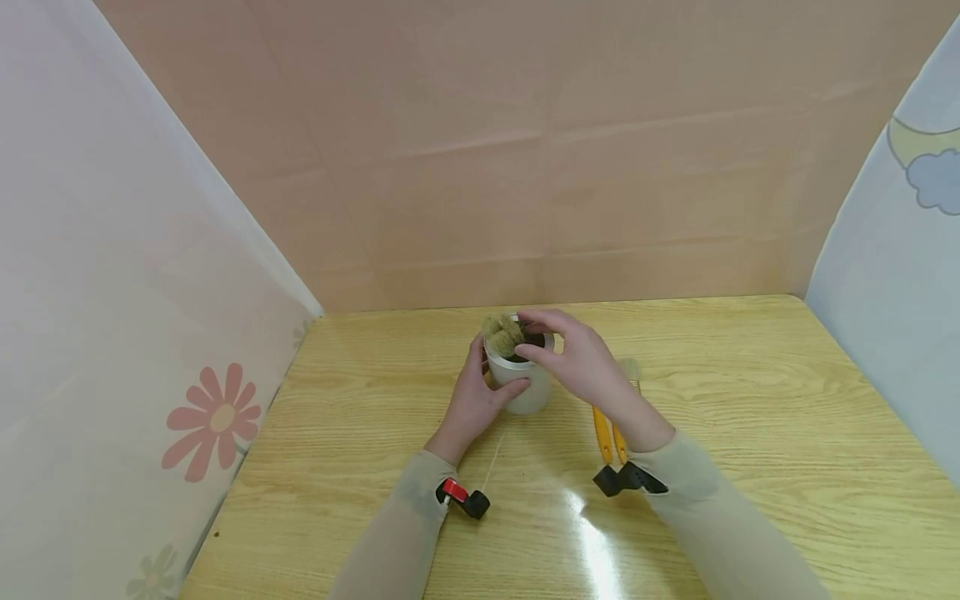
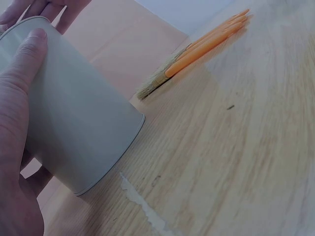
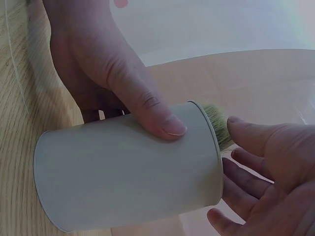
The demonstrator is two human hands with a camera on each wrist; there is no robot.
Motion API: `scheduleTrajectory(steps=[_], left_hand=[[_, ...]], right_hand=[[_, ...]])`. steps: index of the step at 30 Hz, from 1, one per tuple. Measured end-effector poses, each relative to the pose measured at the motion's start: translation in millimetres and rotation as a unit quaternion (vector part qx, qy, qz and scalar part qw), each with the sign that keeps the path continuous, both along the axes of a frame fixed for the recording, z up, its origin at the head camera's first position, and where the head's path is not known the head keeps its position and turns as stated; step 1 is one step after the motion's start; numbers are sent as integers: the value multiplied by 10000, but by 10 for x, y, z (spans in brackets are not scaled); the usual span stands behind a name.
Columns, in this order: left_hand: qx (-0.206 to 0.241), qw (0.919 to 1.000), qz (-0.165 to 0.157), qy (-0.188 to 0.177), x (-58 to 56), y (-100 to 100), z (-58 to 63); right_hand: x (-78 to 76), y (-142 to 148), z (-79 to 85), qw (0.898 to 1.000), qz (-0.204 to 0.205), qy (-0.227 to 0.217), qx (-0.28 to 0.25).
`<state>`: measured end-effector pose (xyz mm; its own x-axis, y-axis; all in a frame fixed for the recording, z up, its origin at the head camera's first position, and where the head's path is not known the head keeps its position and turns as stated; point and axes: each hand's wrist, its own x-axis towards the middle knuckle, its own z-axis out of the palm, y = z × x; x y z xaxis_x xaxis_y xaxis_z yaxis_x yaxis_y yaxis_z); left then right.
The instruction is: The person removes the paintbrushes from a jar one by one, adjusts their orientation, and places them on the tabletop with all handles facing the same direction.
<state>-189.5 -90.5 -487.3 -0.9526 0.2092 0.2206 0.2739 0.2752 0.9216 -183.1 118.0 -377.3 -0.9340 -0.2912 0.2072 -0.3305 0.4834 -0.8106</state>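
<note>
Left hand (image 1: 474, 402) wraps the pale canister (image 1: 529, 400), just below centre of the head view, thumb across its front, presumably bracing it upright. Right hand (image 1: 587, 364) arches over the mouth, thumb and fingers spread, apparently grasping nothing; whether the thumb touches the bristles (image 1: 501, 335) I can't tell. Those poke bushy end up at the rim, probably because the handle is inside. Right of the canister, orange-handled brushes (image 1: 602, 437) lie flat on the table (image 1: 360, 400), seemingly within easy reach.
</note>
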Motion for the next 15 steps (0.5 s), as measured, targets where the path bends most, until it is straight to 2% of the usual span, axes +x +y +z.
scheduleTrajectory(steps=[15], left_hand=[[7,10000,-63,69,2,-19,1]], right_hand=[[-64,-100,-35,9987,106,-59,485]])
